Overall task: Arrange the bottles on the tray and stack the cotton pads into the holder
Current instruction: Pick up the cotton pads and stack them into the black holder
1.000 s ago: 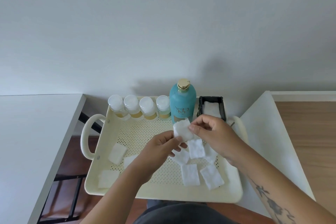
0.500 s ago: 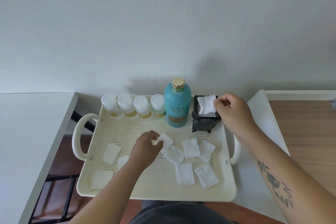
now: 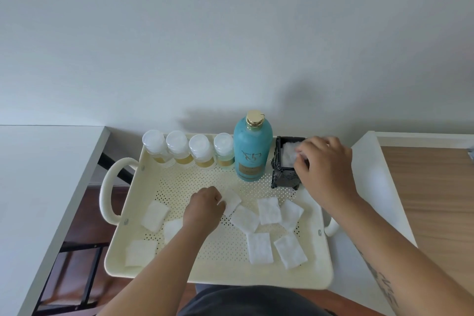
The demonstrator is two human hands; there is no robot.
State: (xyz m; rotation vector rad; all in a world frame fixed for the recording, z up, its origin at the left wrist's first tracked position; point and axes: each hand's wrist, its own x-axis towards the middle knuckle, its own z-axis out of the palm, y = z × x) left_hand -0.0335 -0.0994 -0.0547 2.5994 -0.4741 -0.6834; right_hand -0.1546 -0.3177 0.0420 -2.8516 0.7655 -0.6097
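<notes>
A cream perforated tray (image 3: pixel 218 274) holds several small clear bottles (image 3: pixel 177 147) in a row along its back edge. A tall teal bottle (image 3: pixel 252 151) with a gold cap stands to their right. To the right of that is the black cotton pad holder (image 3: pixel 283 177). My right hand (image 3: pixel 324 164) is over the holder, fingertips on a white pad (image 3: pixel 288 152) sitting at its top. My left hand (image 3: pixel 205 210) pinches the edge of another pad (image 3: pixel 233 201) on the tray floor. Several loose pads (image 3: pixel 260 247) lie scattered across the tray.
The tray has looped handles (image 3: pixel 107 187) at both ends and spans a gap between a white table (image 3: pixel 38 187) on the left and a white surface (image 3: pixel 372 187) on the right. A wooden top (image 3: pixel 431 200) lies beyond that. The wall stands close behind.
My right hand carried a pad from the tray's middle to the holder and lowered it in. My left hand dropped to the tray floor and took hold of another pad.
</notes>
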